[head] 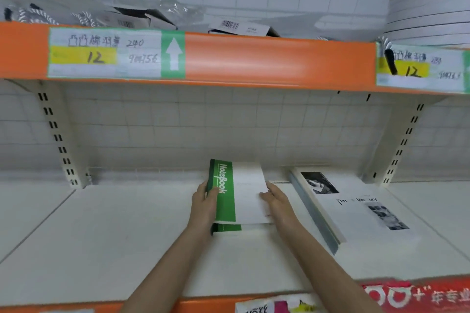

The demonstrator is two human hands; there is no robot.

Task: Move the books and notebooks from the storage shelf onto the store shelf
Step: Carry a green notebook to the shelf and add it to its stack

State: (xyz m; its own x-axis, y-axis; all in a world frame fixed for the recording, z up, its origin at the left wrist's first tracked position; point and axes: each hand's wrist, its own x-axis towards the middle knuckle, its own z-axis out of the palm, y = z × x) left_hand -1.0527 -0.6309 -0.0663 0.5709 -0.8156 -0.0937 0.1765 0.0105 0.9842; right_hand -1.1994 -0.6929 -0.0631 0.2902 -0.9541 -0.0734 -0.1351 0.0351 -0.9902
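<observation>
Notebooks, flat green-and-white stack, gripped between both hands on smooth white shelf.

Both hands forward, fingers curled.

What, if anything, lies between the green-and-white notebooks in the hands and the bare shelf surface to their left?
Nothing visible does. The left hand and right hand hold the notebooks on the white shelf, whose surface to their left shows bare. The only other item on it, a black-and-white book, lies apart on the right.
</observation>
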